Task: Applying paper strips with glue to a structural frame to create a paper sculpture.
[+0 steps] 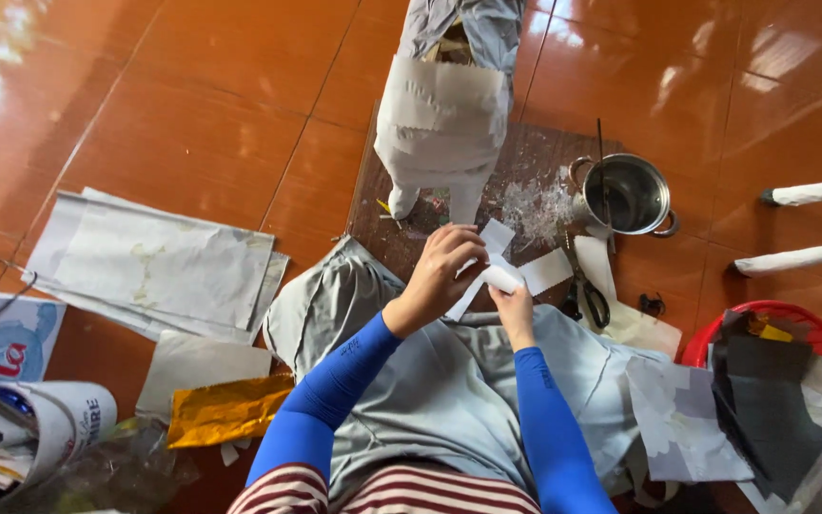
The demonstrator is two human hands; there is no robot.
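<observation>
Holding 1 white paper strip [499, 276] between them, both hands work above the person's lap, over the near edge of a dark wooden board [525, 162] that lies on the orange tiled floor [192, 105]. The left hand [440, 276] comes from the blue sleeve on the left and curls over the strip from above, its grip clamped on the paper. The right hand [516, 309] pinches the same strip from below, grip also closed on it. More white paper pieces [544, 269] fan out just beside the fingers.

On the board stands a figure wrapped in white paper strips [440, 124], its 2 legs toward the person. At the board's right edge sits a steel pot [625, 195] with a thin stick in it, and pale shreds [535, 205] lie between pot and figure. A pair of scissors [587, 290] rests near the right hand, at the board's near right corner.

Grey cloth [430, 381] covers the lap. Left of it on the floor lie large pale paper sheets [154, 262] and a gold foil piece [225, 409]. At the right, a red basket [792, 309] holds dark sheets, and 2 white wrapped rods [811, 224] lie well apart from the hands.
</observation>
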